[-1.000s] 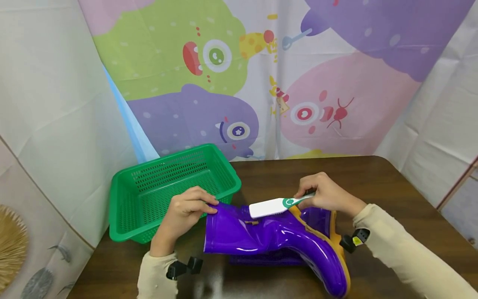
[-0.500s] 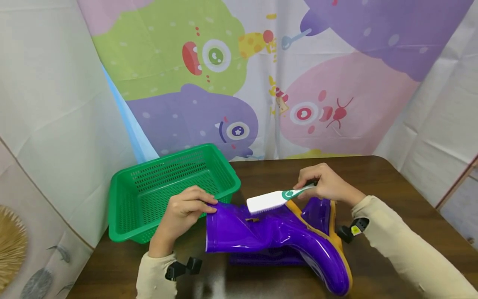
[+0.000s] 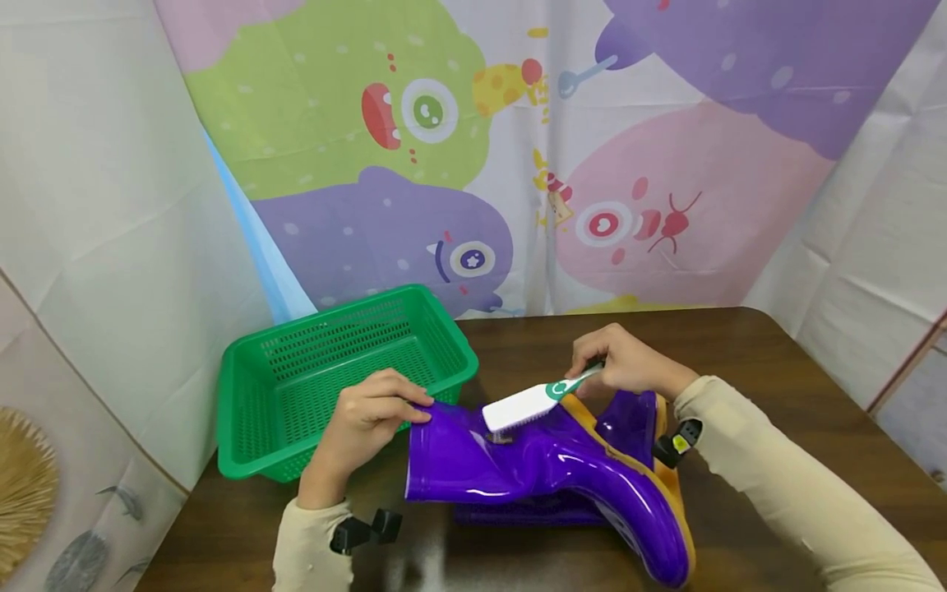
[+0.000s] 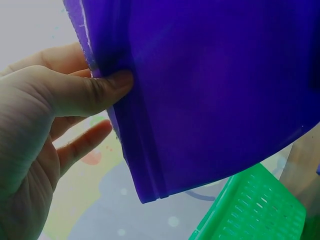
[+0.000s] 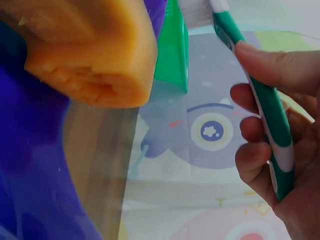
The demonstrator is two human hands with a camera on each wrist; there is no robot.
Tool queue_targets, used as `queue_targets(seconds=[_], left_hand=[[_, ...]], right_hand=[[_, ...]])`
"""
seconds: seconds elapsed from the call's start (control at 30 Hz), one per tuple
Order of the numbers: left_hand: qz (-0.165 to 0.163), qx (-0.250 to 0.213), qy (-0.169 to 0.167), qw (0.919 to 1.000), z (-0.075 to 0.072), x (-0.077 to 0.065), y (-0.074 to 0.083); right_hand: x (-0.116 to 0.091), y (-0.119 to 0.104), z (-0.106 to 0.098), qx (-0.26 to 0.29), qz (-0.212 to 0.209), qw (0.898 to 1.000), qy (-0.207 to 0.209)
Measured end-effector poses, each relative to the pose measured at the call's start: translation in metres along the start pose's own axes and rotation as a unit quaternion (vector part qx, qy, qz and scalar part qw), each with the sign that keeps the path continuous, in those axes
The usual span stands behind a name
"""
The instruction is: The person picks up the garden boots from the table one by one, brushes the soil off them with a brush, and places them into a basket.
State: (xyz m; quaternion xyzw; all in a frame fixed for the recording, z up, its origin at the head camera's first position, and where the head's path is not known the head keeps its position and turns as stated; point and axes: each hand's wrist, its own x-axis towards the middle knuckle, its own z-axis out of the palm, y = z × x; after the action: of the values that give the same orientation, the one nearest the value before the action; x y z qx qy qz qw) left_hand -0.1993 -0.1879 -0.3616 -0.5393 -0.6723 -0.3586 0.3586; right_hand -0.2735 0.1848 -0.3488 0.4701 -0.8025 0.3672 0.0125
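Note:
A glossy purple rain boot [image 3: 473,469] with a yellow sole lies on its side, its opening toward the left. My left hand [image 3: 373,423] pinches the rim of the shaft, thumb on one face and fingers on the other, as the left wrist view shows on the boot [image 4: 215,100]. In my right hand [image 3: 621,362] is a white and green scrub brush [image 3: 521,407], gripped by its handle [image 5: 270,115]. Its bristles face down at the shaft, near a small brownish mark [image 3: 499,438]; whether they touch it I cannot tell. A second purple boot [image 3: 629,423] lies partly hidden underneath.
A green plastic basket [image 3: 244,427] with slotted sides stands at the back left, close behind my left hand. The boots lie on a dark brown wooden table [image 3: 740,353]. A cartoon-printed cloth [image 3: 444,181] hangs behind the table.
The brush first rose a little off the shaft, then came back down and slightly left, toward the brownish mark. My left hand keeps its hold on the boot's rim.

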Motion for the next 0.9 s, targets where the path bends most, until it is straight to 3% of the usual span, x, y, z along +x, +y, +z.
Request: queue_targets(seconds=[0.2, 0.47, 0.9], left_hand=[[0.005, 0.007, 0.008, 0.9999, -0.001, 0.001, 0.000], [0.002, 0.003, 0.006, 1.0000, -0.001, 0.001, 0.000], [0.002, -0.004, 0.006, 1.0000, -0.001, 0.001, 0.002]], right_hand=[[-0.005, 0.002, -0.004, -0.080, 0.020, 0.996, 0.045], [-0.010, -0.003, -0.013, -0.036, 0.063, 0.993, 0.096], [-0.023, -0.035, -0.001, 0.025, -0.045, 0.996, 0.076]])
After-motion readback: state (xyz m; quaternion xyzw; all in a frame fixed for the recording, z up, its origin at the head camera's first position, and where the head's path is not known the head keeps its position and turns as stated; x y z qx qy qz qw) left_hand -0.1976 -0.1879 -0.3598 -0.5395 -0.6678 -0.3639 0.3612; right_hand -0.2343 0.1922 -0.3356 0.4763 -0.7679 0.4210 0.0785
